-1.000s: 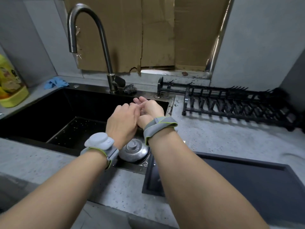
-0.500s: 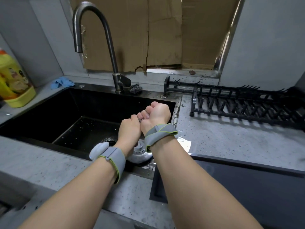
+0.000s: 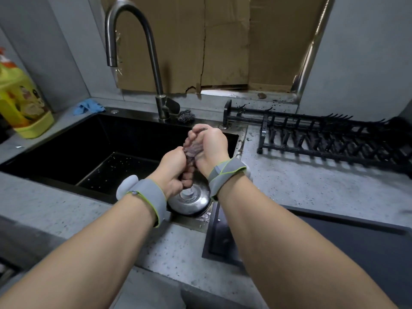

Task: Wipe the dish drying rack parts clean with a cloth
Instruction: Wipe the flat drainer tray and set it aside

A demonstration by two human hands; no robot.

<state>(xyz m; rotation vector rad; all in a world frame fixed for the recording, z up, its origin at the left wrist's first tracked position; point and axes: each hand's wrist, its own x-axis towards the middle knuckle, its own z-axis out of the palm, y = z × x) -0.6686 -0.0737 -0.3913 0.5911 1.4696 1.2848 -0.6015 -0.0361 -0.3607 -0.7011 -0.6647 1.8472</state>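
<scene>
Both the left hand [image 3: 172,170] and right hand [image 3: 209,146] gripped a twisted cloth [image 3: 192,150] over the sink [image 3: 124,134], mid-frame. The rack [image 3: 323,139], at right, lay untouched; wiping seemingly remained.

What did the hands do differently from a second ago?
A second ago the fingers lay loosely together over the sink. Now both hands are closed into fists around a dark cloth, the left hand low and the right hand higher, as if wringing it. The tap, dish rack, yellow bottle and blue rag stayed put.
</scene>
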